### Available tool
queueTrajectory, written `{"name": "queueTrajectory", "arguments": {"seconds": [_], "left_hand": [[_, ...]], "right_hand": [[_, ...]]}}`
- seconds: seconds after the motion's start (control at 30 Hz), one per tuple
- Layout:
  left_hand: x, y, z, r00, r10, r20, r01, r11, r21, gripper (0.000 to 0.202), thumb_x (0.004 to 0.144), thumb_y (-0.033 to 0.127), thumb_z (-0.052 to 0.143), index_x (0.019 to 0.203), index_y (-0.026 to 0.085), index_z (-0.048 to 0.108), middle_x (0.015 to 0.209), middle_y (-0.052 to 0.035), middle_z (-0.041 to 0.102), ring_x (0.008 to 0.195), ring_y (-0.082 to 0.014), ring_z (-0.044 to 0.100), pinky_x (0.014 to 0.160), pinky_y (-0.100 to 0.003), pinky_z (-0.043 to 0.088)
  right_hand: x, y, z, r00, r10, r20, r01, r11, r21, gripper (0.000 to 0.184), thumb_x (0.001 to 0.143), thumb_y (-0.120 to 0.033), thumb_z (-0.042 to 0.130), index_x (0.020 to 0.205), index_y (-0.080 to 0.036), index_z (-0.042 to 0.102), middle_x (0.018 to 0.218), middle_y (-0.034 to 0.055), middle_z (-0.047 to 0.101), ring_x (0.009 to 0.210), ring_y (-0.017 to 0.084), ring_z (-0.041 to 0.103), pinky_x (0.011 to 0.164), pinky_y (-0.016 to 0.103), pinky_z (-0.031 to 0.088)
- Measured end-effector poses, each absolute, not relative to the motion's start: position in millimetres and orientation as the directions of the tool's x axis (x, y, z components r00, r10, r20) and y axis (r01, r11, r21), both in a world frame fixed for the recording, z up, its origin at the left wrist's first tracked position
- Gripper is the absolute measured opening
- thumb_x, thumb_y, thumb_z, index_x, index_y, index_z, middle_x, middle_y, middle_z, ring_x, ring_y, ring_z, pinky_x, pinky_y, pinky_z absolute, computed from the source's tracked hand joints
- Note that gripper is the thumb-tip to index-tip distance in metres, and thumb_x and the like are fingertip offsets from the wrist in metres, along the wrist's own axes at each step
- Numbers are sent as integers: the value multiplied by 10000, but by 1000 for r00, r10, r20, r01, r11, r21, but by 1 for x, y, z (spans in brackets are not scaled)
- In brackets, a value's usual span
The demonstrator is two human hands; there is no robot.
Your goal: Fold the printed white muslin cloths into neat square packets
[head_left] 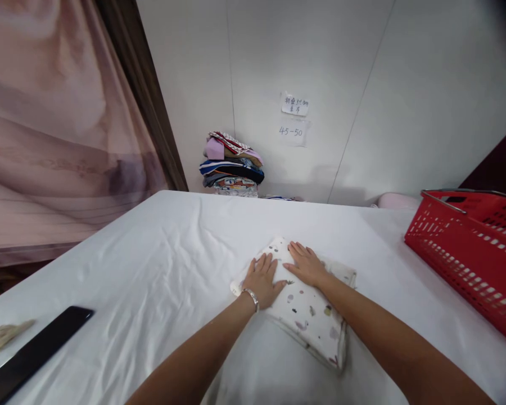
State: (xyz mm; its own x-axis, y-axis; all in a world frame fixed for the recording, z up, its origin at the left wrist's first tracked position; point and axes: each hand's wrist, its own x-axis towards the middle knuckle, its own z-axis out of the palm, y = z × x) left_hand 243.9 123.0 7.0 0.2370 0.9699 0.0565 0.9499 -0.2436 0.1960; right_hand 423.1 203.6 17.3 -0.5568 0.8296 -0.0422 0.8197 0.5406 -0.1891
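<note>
A folded white cloth (306, 309) printed with small animals and plants lies at a slant on the white-covered table. Its layers show along the near edge. Flat on its left part rests my left hand (262, 279), fingers spread, a silver bracelet at the wrist. My right hand (306, 264) presses palm down on the far part of the cloth, its fingers stretched out. Neither hand grips anything. Part of the cloth is hidden under both hands and the right forearm.
A red plastic basket (464, 253) with a metal handle stands at the right. On the left lie a black flat object (37, 351) and a beige scrap (8, 336). Folded clothes (233, 166) are piled beyond the table's far edge, by the wall. A pink curtain (54, 124) hangs left.
</note>
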Motion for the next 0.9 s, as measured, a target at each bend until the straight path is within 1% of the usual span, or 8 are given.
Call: {"name": "queueTrajectory", "arguments": {"seconds": [0.07, 0.2, 0.33, 0.5, 0.57, 0.67, 0.77, 0.9], "left_hand": [[245, 123, 8, 233, 971, 52, 949, -239, 206, 694, 829, 598, 205, 1367, 166, 279, 1459, -77, 161, 1344, -247, 58, 1080, -465, 31], [246, 123, 7, 225, 973, 45, 950, -230, 211, 681, 831, 588, 215, 1376, 182, 257, 1460, -63, 160, 1345, -247, 55, 1079, -466, 18], [247, 124, 8, 214, 976, 34, 956, -216, 197, 694, 828, 592, 209, 1381, 175, 243, 1459, -67, 162, 1344, -251, 61, 1076, -470, 26], [247, 126, 11, 221, 975, 13, 959, -220, 179, 696, 826, 591, 203, 1376, 169, 258, 1460, -71, 151, 1343, -252, 65, 1074, -466, 49], [246, 127, 11, 218, 976, 5, 962, -216, 170, 691, 826, 591, 205, 1372, 171, 269, 1462, -70, 144, 1344, -253, 59, 1073, -462, 51], [245, 130, 9, 217, 976, 8, 965, -216, 151, 687, 826, 593, 200, 1367, 177, 279, 1465, -60, 127, 1345, -252, 41, 1072, -458, 47], [246, 133, 8, 229, 973, -3, 963, -227, 145, 691, 824, 599, 196, 1368, 181, 274, 1468, -49, 117, 1345, -254, 31, 1072, -459, 48], [248, 132, 8, 233, 972, -8, 960, -229, 160, 691, 821, 599, 213, 1367, 181, 273, 1468, -49, 120, 1345, -253, 32, 1072, -459, 49]], "right_hand": [[415, 206, 23, -545, 838, -34, 828, 531, -179, 751, 820, -628, 198, 1393, -142, 187, 1464, 96, 133, 1335, 252, 73, 1047, 440, 66], [400, 215, 25, -583, 810, 68, 795, 585, -158, 707, 843, -587, 199, 1395, -146, 169, 1467, 87, 120, 1339, 239, 41, 1052, 427, 32], [392, 220, 17, -592, 806, 13, 790, 582, -192, 675, 850, -570, 199, 1393, -170, 175, 1461, 69, 161, 1330, 219, 110, 1047, 414, 82], [401, 212, 23, -583, 813, 5, 796, 572, -200, 669, 843, -575, 238, 1371, -164, 238, 1457, 84, 173, 1330, 218, 112, 1045, 417, 86], [417, 203, 27, -523, 851, 37, 836, 521, -173, 673, 837, -580, 255, 1362, -160, 259, 1452, 96, 188, 1331, 229, 97, 1045, 439, 46], [454, 186, 26, -360, 931, 57, 922, 364, -135, 677, 840, -575, 242, 1360, -141, 266, 1446, 114, 198, 1330, 253, 88, 1038, 467, 6], [486, 173, 23, -213, 977, -5, 966, 210, -148, 693, 838, -597, 208, 1362, -147, 261, 1429, 114, 249, 1311, 269, 163, 1034, 463, 57], [500, 171, 25, -208, 977, -44, 951, 191, -241, 662, 834, -587, 256, 1349, -172, 285, 1383, 106, 347, 1259, 256, 292, 1015, 430, 165]]}}
